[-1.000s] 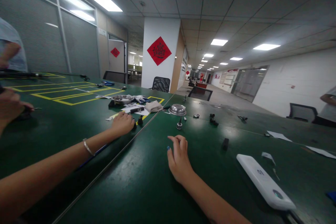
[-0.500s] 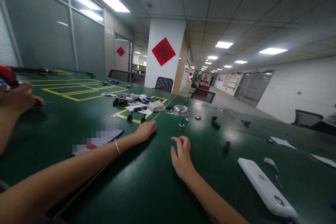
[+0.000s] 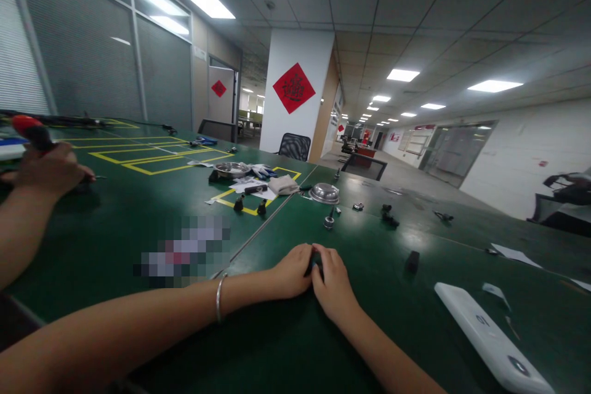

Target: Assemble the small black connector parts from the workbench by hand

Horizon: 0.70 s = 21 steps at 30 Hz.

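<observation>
My left hand (image 3: pixel 294 272), with a silver bangle on its wrist, meets my right hand (image 3: pixel 333 283) just above the green table (image 3: pixel 258 345). The fingertips of both hands curl together. A small dark thing (image 3: pixel 315 260) shows between them, mostly covered, so its kind is unclear. Just beyond the hands stands a small round metal part (image 3: pixel 329 220). Behind it lies a shiny metal dish (image 3: pixel 324 192), upside down. Two small black parts (image 3: pixel 239 203) stand farther left, by a yellow tape outline.
At the left, another person's hand (image 3: pixel 48 169) grips a red and black tool (image 3: pixel 31 130). A blurred-out flat item (image 3: pixel 184 251) lies near my left forearm. A white device (image 3: pixel 489 338) is at the right. A second metal dish (image 3: pixel 232 169) and a cloth (image 3: pixel 284 184) sit farther back.
My left hand has come back and to the right, from the table's middle to my right hand. My right hand's fingers have closed in. The view has turned slightly left.
</observation>
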### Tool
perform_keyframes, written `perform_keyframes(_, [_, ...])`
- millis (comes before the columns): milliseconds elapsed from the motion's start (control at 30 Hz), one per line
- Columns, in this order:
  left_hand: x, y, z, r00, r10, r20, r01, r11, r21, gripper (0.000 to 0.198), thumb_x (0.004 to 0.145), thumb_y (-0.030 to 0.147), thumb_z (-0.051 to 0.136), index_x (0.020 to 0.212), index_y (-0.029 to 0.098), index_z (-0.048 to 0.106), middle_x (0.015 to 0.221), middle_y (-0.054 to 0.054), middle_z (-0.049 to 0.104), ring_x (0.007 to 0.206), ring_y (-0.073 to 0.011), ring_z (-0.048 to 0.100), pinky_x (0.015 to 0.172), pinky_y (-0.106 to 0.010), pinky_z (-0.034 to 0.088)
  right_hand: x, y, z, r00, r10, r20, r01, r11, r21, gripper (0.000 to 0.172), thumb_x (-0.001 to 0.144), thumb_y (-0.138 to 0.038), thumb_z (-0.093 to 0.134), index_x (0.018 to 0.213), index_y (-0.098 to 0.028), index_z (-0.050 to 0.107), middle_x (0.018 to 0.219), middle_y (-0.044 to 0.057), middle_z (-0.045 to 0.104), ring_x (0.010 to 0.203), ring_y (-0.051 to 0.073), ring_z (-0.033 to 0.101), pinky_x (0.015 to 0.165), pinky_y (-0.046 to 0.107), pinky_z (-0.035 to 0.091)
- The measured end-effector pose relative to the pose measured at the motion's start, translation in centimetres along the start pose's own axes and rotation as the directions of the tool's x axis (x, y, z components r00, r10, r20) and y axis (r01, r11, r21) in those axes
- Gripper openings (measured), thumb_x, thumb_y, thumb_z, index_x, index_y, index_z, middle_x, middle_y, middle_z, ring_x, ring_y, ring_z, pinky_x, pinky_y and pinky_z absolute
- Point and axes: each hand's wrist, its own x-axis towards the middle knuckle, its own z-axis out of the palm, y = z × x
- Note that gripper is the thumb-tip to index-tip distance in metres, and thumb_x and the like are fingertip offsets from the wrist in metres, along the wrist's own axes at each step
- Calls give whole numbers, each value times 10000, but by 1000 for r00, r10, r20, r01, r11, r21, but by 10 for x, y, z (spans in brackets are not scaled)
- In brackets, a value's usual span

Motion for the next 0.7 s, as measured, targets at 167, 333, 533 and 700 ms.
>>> perform_keyframes(167, [-13, 0, -3, 1000, -12, 19, 13, 998, -65, 646, 744, 182, 479, 1341, 44, 273, 1391, -207, 336, 1305, -304, 284, 1091, -448, 244, -8, 4, 1, 1000, -3, 31, 4, 1000, -24, 446, 797, -134, 418, 1235, -189, 482, 1010, 114, 566, 901, 280, 533, 794, 425, 423])
perform_keyframes(333, [-22, 2, -11, 995, -85, -49, 73, 978, -198, 700, 752, 151, 470, 1381, 15, 194, 1404, -214, 315, 1299, -271, 295, 1086, -416, 258, -11, 22, 2, 995, 38, 97, -25, 992, -126, 282, 824, -192, 430, 1024, -158, 626, 961, 121, 571, 859, 266, 537, 762, 416, 439])
perform_keyframes(533, [-20, 2, -10, 995, -88, -55, 65, 941, -331, 445, 777, 164, 492, 1222, 177, 471, 1180, -95, 572, 1091, -235, 515, 980, -394, 372, -3, 17, -4, 993, 112, 42, -117, 979, 165, 274, 843, -208, 412, 1079, -186, 549, 957, 81, 607, 895, 220, 581, 809, 383, 460])
perform_keyframes(700, [-16, 2, -10, 993, -115, 21, 113, 897, -426, 477, 702, 159, 582, 1168, 176, 479, 987, -75, 635, 931, -238, 579, 837, -370, 441, 2, 1, -9, 976, 211, -51, -177, 912, 371, 201, 865, -231, 414, 1040, -182, 500, 809, 31, 605, 702, 161, 602, 630, 281, 484])
